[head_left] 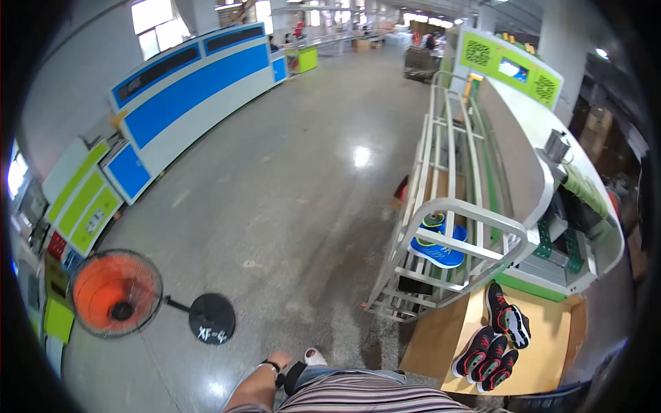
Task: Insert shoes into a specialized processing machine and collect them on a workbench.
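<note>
Black-and-red sports shoes point(494, 344) lie in a loose cluster on the pale wooden desk point(544, 358) at the lower right, three close together and a fourth just above them, well apart from the person's hands. Only the left hand point(277, 361) shows, at the lower edge beside the striped shirt point(385, 398), with a dark watch strap at the wrist; it hangs over the grey concrete floor point(289, 193) and holds nothing, though whether its fingers are curled or spread I cannot tell. The right hand is out of sight. A white metal rack point(441, 227) slopes up from the desk and carries a pair of blue shoes point(438, 248). To the left an orange fan point(115, 292) on a black round base point(212, 319) stands on the floor.
</note>
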Motion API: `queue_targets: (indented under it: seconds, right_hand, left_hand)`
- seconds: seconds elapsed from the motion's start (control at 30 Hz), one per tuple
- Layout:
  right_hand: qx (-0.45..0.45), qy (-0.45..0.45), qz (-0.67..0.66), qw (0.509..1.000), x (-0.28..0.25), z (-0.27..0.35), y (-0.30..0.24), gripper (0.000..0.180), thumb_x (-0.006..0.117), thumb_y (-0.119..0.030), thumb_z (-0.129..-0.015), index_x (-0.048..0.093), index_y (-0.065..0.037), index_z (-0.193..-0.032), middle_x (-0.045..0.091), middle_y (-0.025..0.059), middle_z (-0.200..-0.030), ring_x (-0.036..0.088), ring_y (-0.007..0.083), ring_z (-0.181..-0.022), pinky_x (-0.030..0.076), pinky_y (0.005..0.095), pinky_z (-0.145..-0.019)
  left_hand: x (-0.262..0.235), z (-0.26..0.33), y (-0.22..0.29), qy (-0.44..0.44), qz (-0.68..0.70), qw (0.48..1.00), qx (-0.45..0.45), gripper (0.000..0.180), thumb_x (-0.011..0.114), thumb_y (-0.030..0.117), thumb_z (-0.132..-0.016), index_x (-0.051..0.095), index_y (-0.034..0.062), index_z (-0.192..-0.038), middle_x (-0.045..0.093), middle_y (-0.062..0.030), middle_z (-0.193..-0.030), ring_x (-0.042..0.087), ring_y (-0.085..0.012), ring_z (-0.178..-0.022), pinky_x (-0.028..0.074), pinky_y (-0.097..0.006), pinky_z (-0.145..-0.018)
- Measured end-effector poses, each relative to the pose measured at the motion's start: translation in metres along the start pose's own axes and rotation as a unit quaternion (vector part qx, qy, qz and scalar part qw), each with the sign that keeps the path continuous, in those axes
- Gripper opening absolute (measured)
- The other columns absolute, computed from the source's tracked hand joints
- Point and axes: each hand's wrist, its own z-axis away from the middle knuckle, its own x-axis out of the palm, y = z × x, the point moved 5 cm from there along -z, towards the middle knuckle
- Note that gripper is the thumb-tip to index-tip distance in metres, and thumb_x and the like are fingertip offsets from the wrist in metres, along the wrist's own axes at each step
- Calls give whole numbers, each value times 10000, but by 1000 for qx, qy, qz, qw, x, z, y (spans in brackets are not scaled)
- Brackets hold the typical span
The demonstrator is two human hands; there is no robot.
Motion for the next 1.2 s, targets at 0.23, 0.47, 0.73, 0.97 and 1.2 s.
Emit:
queue_targets:
  seconds: [0.23,0.47,0.73,0.97,1.2]
  right_hand:
    - [-16,110,-124,986,-107,-13,-57,215,529,-269,-911,681,-141,-995,687,135,-1019,653,348,-900,535,426,-800]
    - [63,87,-258,960,-205,-93,-94,359,573,-332,-872,685,-103,-1125,679,103,-1129,660,300,-957,519,383,-847]
    - [38,-26,-102,994,-316,-207,-170,428,597,-390,-861,689,-82,-1143,711,121,-1018,678,259,-924,518,403,-823]
    - [-27,92,-88,991,-509,-311,-208,410,562,-354,-874,682,-66,-1141,700,135,-1086,662,288,-984,512,391,-849]
    - [-30,182,-286,940,-640,-320,-255,402,591,-349,-876,652,-59,-1148,688,152,-1072,645,284,-1006,506,382,-855]
  left_hand:
    - [21,44,-147,86,48,976,-195,408,443,377,-911,721,86,-983,667,-226,-1057,620,-402,-1039,495,-512,-887]
    - [59,26,-191,100,159,950,-248,530,465,464,-899,697,10,-1048,653,-244,-1106,597,-413,-1095,463,-483,-952]
    - [-29,32,-244,134,338,883,-296,489,494,384,-891,643,5,-1160,589,-272,-1231,528,-410,-1205,417,-468,-1012]
    - [-230,7,-277,203,360,823,-390,574,583,432,-880,575,4,-1261,576,-257,-1272,526,-396,-1212,417,-454,-1018]
    - [-294,-94,-341,257,411,816,-316,542,548,454,-897,595,37,-1241,572,-275,-1265,513,-422,-1211,424,-459,-1000]
